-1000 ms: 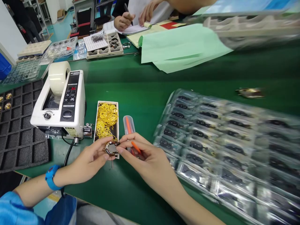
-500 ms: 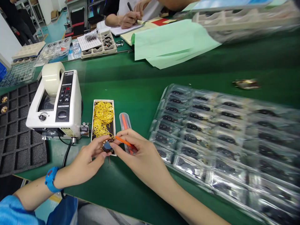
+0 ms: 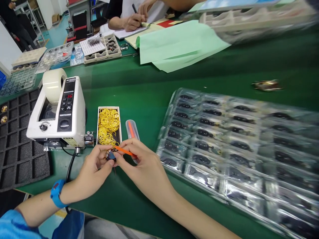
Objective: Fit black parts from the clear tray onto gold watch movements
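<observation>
My left hand (image 3: pixel 93 171) pinches a small round watch part (image 3: pixel 110 155) over the near edge of the green table (image 3: pixel 139 96). My right hand (image 3: pixel 142 166) meets it from the right, fingers closed around a thin orange stick (image 3: pixel 124 151) whose tip lies across the part. Just behind my fingers sits a narrow white box (image 3: pixel 108 125) filled with yellow rubber bands, and a clear tube (image 3: pixel 131 128) holding orange sticks lies beside it.
A white tape dispenser (image 3: pixel 58 111) stands at the left, next to a black foam tray (image 3: pixel 17 146). Clear bagged parts (image 3: pixel 236 142) cover the right side. Green paper sheets (image 3: pixel 174 46) and part trays lie at the back, where another person's hands (image 3: pixel 132 20) write.
Both hands drew slightly nearer and left with the part. The orange stick swung from under my right fingers to lie across the part. The view shifted a little.
</observation>
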A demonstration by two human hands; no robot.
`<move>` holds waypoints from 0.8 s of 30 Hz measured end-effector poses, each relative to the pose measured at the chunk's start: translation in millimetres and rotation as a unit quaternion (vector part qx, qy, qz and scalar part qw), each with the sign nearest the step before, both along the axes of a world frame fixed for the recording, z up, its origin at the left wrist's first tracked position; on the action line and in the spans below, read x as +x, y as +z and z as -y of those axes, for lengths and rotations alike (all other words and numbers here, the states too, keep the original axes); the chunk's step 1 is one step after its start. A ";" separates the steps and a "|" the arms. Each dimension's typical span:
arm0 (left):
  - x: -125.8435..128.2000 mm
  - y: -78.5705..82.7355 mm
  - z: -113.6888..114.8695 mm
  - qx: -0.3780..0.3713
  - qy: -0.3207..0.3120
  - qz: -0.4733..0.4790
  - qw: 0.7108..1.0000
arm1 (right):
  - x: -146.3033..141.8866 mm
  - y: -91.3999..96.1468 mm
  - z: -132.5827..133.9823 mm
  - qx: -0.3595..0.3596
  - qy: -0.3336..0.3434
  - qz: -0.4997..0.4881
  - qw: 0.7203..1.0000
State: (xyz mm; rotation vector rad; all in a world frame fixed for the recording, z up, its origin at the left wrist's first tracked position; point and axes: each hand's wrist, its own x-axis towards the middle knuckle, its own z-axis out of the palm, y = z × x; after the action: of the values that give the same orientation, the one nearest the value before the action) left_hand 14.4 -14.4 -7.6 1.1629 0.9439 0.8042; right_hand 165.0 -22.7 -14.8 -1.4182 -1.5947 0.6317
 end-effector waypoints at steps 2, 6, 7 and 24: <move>2.4 -1.0 0.2 -0.007 0.033 -0.004 0.999 | -2.8 -1.4 1.7 0.020 -0.001 0.011 1.000; 4.8 -1.0 -1.2 -0.021 0.074 0.010 0.997 | -6.3 -5.9 6.1 0.097 -0.014 0.068 0.993; 4.8 -0.1 -2.0 -0.026 0.078 0.017 0.996 | -6.5 -6.9 6.8 0.120 -0.019 0.088 0.989; 4.4 1.7 -1.3 -0.064 0.061 0.036 0.995 | -1.7 4.6 -0.5 -0.016 0.049 -0.047 0.998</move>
State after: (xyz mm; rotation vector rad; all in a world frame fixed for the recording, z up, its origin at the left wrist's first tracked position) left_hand 18.8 -13.1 -5.9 0.9675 0.9985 0.8652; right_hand 163.4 -22.2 -10.2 -1.3192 -1.5935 0.7746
